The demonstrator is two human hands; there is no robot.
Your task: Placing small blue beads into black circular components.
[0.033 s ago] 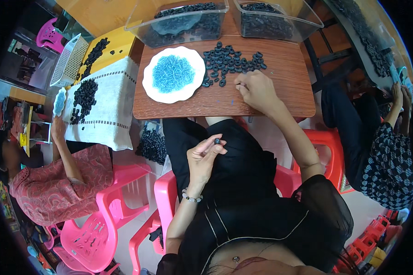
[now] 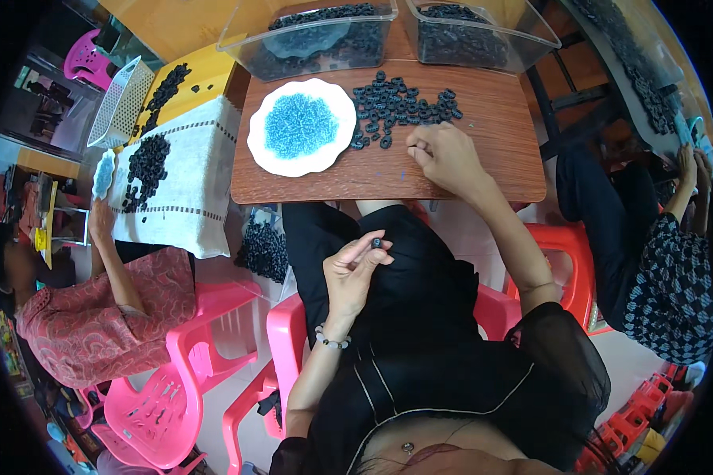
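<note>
Even, fairly bright light is falling over the brown table point(image 2: 495, 162), perhaps coming from overhead, while the far left of the room point(image 2: 49, 95) is lying in dimness. The white plate point(image 2: 256, 133) is glowing almost washed out, and the clear bins point(image 2: 529, 49) are catching pale reflections. The black pieces point(image 2: 396, 108) are losing fine detail. Fisheye distortion is bending straight edges, and darkness is ringing the whole round view.

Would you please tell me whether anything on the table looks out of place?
Only a tiny blue speck on the table, left of the right hand, looks odd: it lies apart from the blue beads in the plate, too small to identify.
</note>
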